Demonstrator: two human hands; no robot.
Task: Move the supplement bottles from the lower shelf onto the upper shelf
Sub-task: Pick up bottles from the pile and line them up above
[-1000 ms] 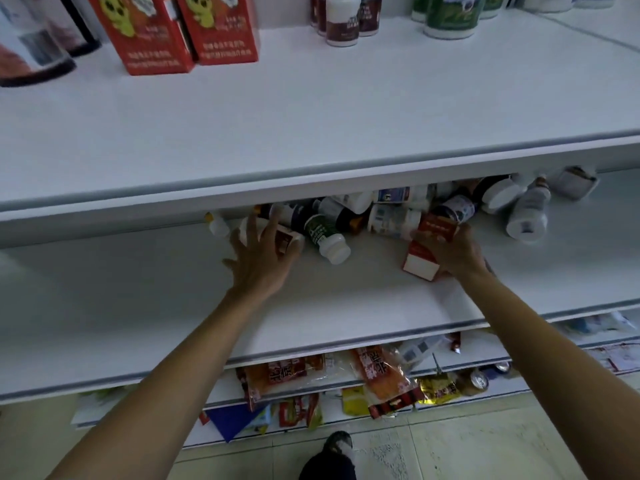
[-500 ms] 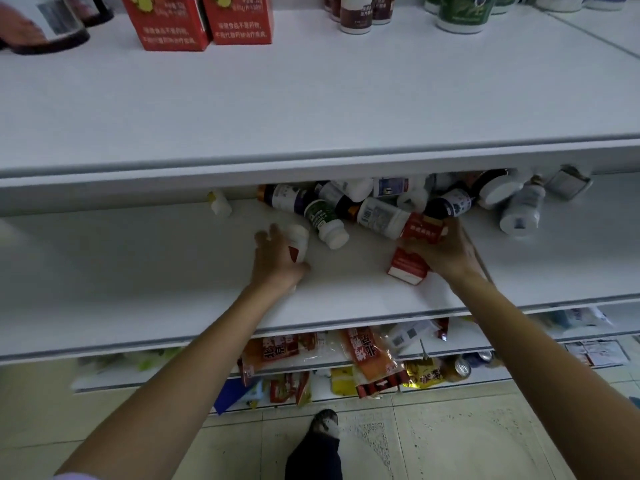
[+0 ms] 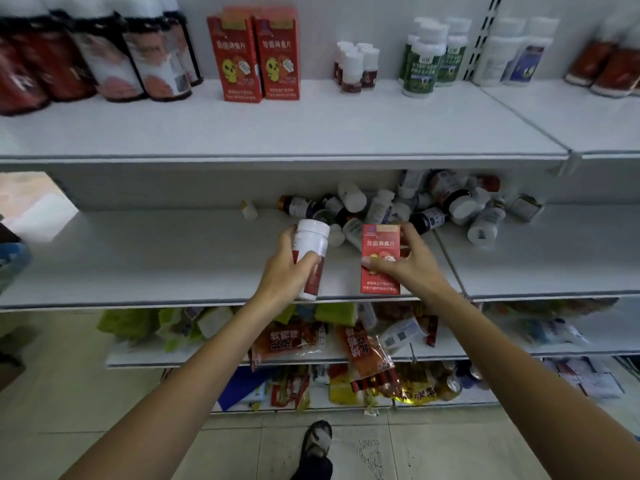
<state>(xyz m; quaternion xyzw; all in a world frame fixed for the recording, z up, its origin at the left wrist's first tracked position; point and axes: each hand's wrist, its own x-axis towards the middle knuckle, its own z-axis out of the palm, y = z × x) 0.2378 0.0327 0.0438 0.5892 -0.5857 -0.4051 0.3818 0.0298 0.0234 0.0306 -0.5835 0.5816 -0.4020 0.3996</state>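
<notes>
My left hand (image 3: 284, 275) grips a white-capped bottle with a red label (image 3: 311, 251), held upright over the front of the lower shelf (image 3: 156, 265). My right hand (image 3: 412, 261) holds a red supplement box (image 3: 380, 251) upright beside it. Behind both hands, a heap of supplement bottles (image 3: 426, 206) lies on its side at the back of the lower shelf. The upper shelf (image 3: 277, 129) carries standing goods: two matching red boxes (image 3: 254, 53), small white-capped red bottles (image 3: 355, 65) and green-labelled bottles (image 3: 429, 57).
Dark jars (image 3: 93, 53) line the upper shelf's left end, white bottles (image 3: 512, 51) and red packs (image 3: 613, 67) its right. A small white vial (image 3: 249, 210) stands alone on the lower shelf. Snack packets (image 3: 360, 344) fill the shelves below. My shoe (image 3: 317, 441) is on the tiled floor.
Both hands have drawn back from the heap toward the shelf's front and lifted. The left now holds the bottle upright, the right has raised the red box upright. The camera tilted up.
</notes>
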